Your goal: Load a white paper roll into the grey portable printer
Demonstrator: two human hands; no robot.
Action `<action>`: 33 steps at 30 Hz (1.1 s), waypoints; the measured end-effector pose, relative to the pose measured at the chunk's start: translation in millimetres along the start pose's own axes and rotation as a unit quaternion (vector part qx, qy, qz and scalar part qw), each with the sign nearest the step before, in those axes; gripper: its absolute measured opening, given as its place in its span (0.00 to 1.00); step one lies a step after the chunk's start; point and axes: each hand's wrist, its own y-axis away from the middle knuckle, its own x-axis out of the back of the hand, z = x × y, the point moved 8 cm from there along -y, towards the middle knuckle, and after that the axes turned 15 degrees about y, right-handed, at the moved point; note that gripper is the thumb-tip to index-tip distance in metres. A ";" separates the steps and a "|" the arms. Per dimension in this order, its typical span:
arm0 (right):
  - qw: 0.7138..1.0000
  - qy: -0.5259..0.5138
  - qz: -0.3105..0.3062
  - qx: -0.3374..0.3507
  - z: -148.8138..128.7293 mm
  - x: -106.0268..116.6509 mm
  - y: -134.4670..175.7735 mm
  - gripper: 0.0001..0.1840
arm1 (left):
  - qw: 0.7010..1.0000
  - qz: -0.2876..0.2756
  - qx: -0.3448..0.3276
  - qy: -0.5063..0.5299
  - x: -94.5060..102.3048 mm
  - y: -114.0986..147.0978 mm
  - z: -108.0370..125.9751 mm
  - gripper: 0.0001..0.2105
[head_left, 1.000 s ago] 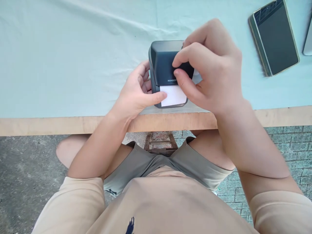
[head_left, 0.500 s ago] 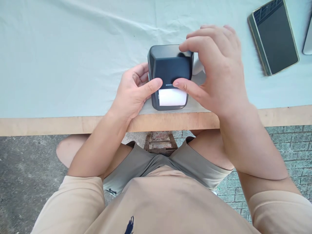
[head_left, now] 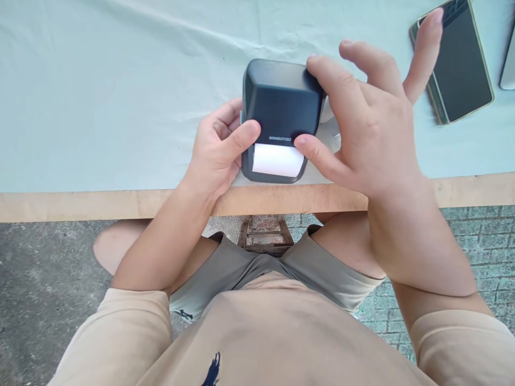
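A black label printer (head_left: 281,110) marked NIIMBOT is held near the table's front edge, slightly tilted. A white label strip (head_left: 277,160) shows at its front. My left hand (head_left: 219,147) grips the printer's left side, thumb on the front and the other fingers partly hidden behind. My right hand (head_left: 370,112) grips its right side between the index finger at the upper corner and the thumb lower down; the other fingers are raised and spread. Something white (head_left: 329,120) is partly hidden between the printer and my right palm.
A pale cloth (head_left: 120,96) covers the table, whose bare wooden edge (head_left: 257,202) runs along the front. At the upper right lies a dark phone-like device (head_left: 458,69), partly behind my raised finger. Part of another object (head_left: 509,69) shows at the right border.
The printer has tilted, its upper end rising and swinging a little right. My right hand's index finger has slid to the upper right corner, and its outer fingers have spread out.
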 end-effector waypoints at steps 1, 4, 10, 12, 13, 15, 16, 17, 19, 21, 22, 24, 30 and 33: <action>1.000 0.001 0.015 0.009 -2.0 2.7 0.4 0.35 | 1.000 -0.005 -0.003 0.013 -2.5 0.8 1.4 0.15; 0.999 -0.011 0.048 0.017 -5.6 5.8 0.5 0.37 | 0.999 0.007 0.014 0.051 -8.0 3.2 1.7 0.21; 0.998 -0.054 -0.019 -0.010 -3.2 -9.6 0.0 0.33 | 0.995 0.068 0.061 0.049 -10.2 2.4 -6.4 0.21; 0.997 -0.070 -0.024 -0.017 -2.1 -10.6 0.7 0.32 | 0.994 0.062 0.062 0.067 -12.2 0.8 -7.4 0.23; 0.997 -0.077 -0.025 -0.021 -1.6 -10.9 1.1 0.31 | 0.993 0.063 0.061 0.076 -12.0 0.3 -7.5 0.24; 0.996 -0.086 -0.023 -0.028 -0.9 -11.4 1.9 0.31 | 0.992 0.072 0.056 0.089 -10.0 0.2 -7.5 0.24; 0.995 -0.089 -0.022 -0.030 -0.8 -12.0 2.2 0.31 | 0.992 0.072 0.051 0.093 -9.5 0.2 -7.2 0.24; 0.995 -0.092 -0.023 -0.031 -0.9 -12.8 2.4 0.31 | 0.992 0.075 0.046 0.092 -8.5 0.3 -6.7 0.22; 0.995 -0.095 -0.030 -0.029 -1.2 -15.1 2.8 0.31 | 0.992 0.094 0.037 0.077 -4.8 0.8 -6.2 0.20; 0.995 -0.094 -0.038 -0.028 -1.2 -16.9 3.2 0.31 | 0.990 0.123 0.035 0.057 0.0 1.5 -6.7 0.19; 0.994 -0.093 -0.041 -0.028 -1.0 -17.4 3.3 0.31 | 0.989 0.135 0.037 0.053 1.9 1.7 -7.4 0.19; 0.995 -0.086 -0.038 -0.030 -0.3 -16.1 3.6 0.31 | 0.987 0.141 0.035 0.064 3.7 1.3 -8.2 0.19; 0.994 -0.080 0.073 0.015 -7.0 5.7 4.7 0.33 | 0.991 0.116 0.012 0.066 5.3 -0.9 -6.7 0.16; 0.995 -0.093 0.028 0.000 -5.7 2.5 3.0 0.24 | 0.991 0.127 0.019 0.032 6.6 0.1 -8.6 0.15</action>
